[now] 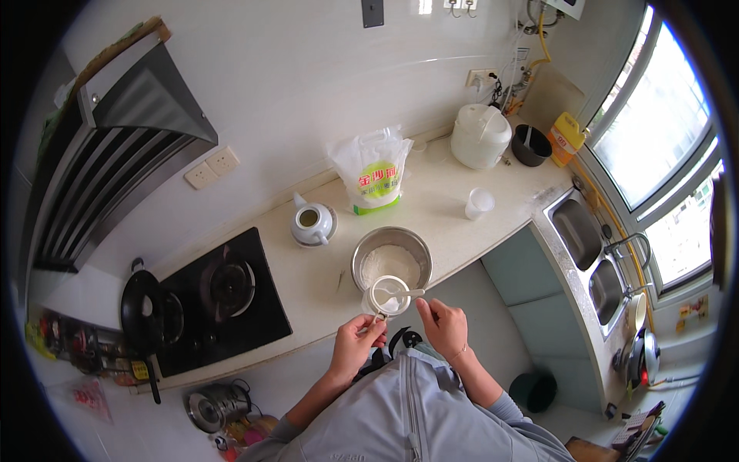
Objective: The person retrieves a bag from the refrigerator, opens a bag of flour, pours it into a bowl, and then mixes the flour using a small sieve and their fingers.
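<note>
My left hand [359, 342] grips a small clear jar [369, 303] by its lower edge, near a clasp. White powder shows inside the jar. A pale spoon [399, 294] reaches across the jar's mouth, its handle pointing right. Close to that handle's end is my right hand [445, 327], fingers curled and thumb raised; whether it touches the spoon I cannot tell. Just beyond the jar, a stainless steel bowl [428, 257] stands on the counter with white flour [390, 263] in it. The jar overlaps the bowl's near rim.
On the counter [314, 271] stand a flour bag [375, 173], a lidless white teapot [314, 222], a plastic cup [480, 203] and a rice cooker [480, 137]. A gas hob [231, 312] with a black wok [140, 312] is left; a double sink [577, 231] is right.
</note>
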